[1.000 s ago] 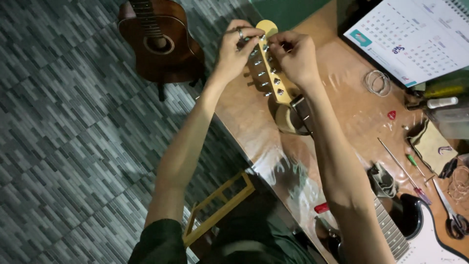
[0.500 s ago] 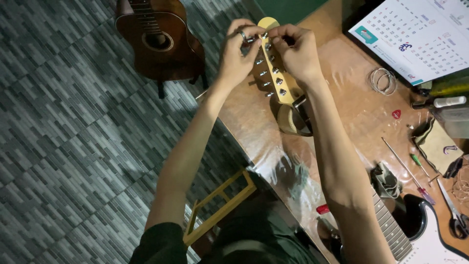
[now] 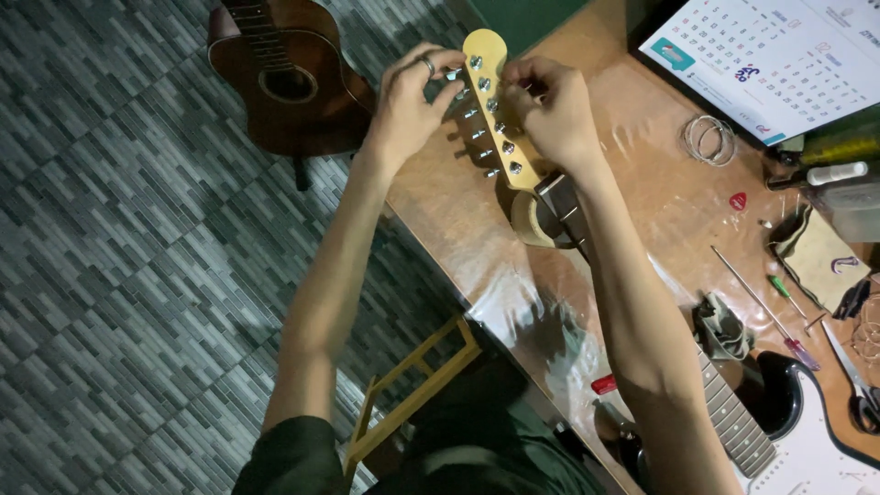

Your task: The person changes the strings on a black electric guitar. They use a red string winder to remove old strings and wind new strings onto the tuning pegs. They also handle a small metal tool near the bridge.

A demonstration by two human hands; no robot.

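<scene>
On the headstock (image 3: 495, 110), two hands work six tuning posts (image 3: 491, 105).

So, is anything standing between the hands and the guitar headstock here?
Nothing visible does. The left hand is already at the tuner pegs on the headstock, and the right hand grips its other edge. The roll propping the neck sits lower down, clear of both hands.

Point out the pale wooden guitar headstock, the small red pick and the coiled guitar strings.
pale wooden guitar headstock (image 3: 486, 55), head view, bare rounded tip.
small red pick (image 3: 737, 200), head view, its centre.
coiled guitar strings (image 3: 689, 141), head view, left of coil.
</scene>
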